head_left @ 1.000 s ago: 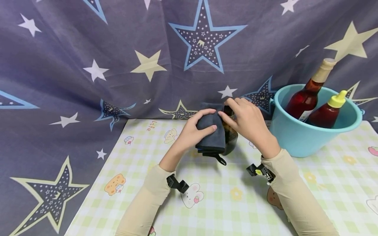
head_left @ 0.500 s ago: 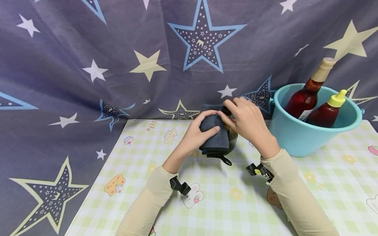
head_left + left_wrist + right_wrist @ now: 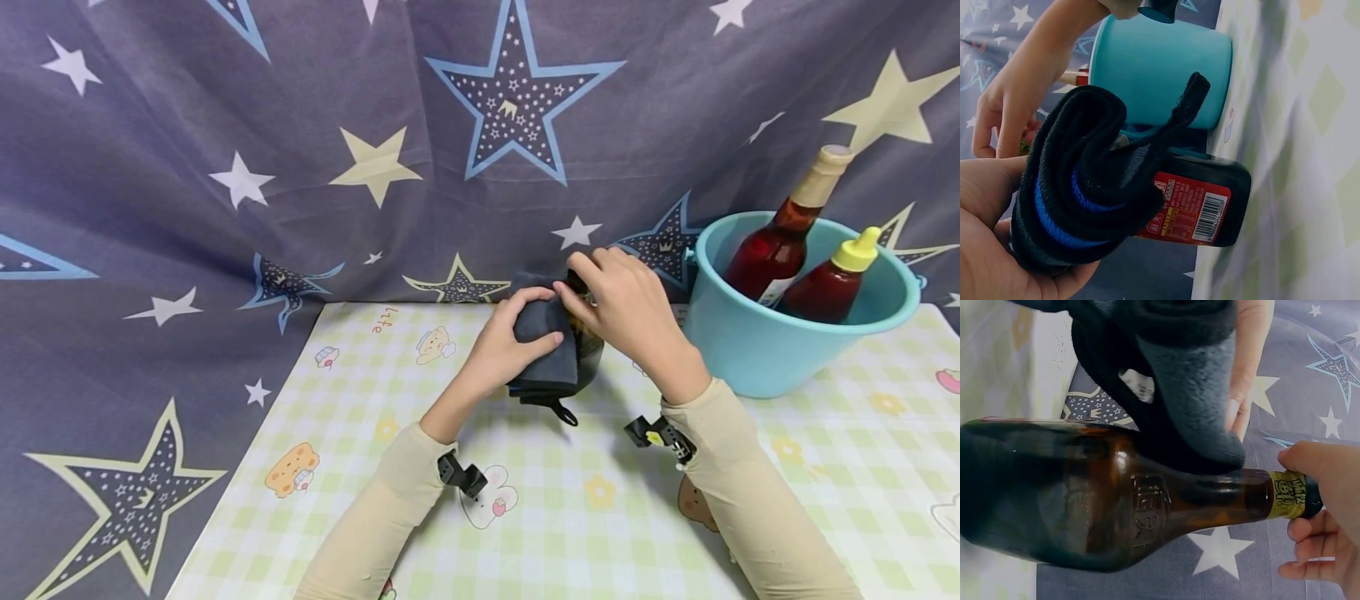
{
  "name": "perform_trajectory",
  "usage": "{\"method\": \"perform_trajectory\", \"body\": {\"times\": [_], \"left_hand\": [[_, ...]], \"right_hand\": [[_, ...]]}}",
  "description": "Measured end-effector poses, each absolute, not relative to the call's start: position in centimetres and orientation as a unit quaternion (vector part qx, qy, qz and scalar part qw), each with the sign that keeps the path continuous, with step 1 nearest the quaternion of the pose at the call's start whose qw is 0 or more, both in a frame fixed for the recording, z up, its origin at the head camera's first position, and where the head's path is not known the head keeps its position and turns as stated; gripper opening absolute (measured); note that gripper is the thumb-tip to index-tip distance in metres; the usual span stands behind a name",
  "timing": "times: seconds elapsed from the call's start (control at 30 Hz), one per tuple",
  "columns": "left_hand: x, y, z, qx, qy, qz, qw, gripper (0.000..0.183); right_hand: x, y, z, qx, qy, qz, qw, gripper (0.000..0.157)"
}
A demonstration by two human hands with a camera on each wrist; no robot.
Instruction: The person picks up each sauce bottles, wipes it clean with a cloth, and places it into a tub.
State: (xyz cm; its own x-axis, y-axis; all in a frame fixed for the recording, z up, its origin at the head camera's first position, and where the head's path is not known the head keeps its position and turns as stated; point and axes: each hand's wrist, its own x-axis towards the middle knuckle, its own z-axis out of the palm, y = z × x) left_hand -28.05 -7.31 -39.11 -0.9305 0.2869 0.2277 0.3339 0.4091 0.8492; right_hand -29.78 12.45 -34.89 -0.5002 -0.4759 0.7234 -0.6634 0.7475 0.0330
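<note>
A dark brown glass bottle (image 3: pixel 1054 494) with a gold neck band and a red barcode label (image 3: pixel 1191 209) stands roughly upright at the table's back. My right hand (image 3: pixel 630 312) pinches its dark cap (image 3: pixel 1313 497) between thumb and fingers. In my left hand (image 3: pixel 504 346) is a folded dark grey cloth (image 3: pixel 546 354) with blue inner layers and a black hanging loop (image 3: pixel 564 412). The cloth lies against the bottle's left side, touching its shoulder and neck in the right wrist view. In the head view, cloth and right hand hide much of the bottle.
To the right stands a light blue bucket (image 3: pixel 757 354). A tall red bottle (image 3: pixel 772 258) and a yellow-capped squeeze bottle (image 3: pixel 823 292) lean inside it. Behind the checked table (image 3: pixel 555 533) hangs a star-patterned curtain (image 3: pixel 300 108).
My left hand and the cloth have shifted right along the bottle, then a little down toward me. The right hand stays at the cap, and the bottle has hardly moved.
</note>
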Motion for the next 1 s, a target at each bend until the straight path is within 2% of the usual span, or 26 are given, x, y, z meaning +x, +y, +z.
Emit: {"method": "perform_trajectory", "body": {"times": [0.37,1.0], "left_hand": [[-27.86,-7.32,-39.27,-0.167,-0.873,-0.457,0.017,0.055],[-28.2,-7.83,-39.33,-0.149,-0.908,-0.392,-0.025,0.054]], "right_hand": [[-29.65,12.32,-34.88,0.326,-0.861,0.118,0.372,0.025],[-29.57,12.21,-34.88,0.321,-0.862,0.111,0.375,0.026]]}}
